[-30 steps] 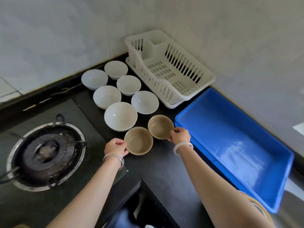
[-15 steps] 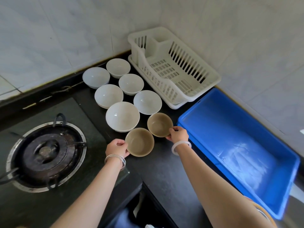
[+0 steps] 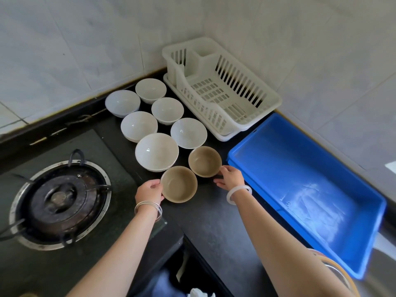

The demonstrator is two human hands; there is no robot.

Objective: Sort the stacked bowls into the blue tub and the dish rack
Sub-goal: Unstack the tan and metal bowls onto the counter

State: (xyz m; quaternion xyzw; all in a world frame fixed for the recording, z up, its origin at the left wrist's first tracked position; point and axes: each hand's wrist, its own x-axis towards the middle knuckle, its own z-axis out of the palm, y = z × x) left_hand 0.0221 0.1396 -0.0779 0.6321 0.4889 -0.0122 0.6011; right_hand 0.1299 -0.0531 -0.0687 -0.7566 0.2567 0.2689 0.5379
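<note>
Bowls on black counter (image 3: 214, 221), centre of frame: six white bowls (image 3: 156, 151) in two rows running toward upper centre, two tan ones lowest. Left hand (image 3: 150, 192) on near tan bowl (image 3: 179, 184), fingers curled round its left rim. Right hand (image 3: 230, 177) on far tan bowl (image 3: 204, 161), fingers curled against its lower right side, thumb spread apart below. Both tan bowls upright on counter. Rack (image 3: 220, 88) upper centre, tub (image 3: 300, 189) right, burner (image 3: 60, 200) lower left.
</note>
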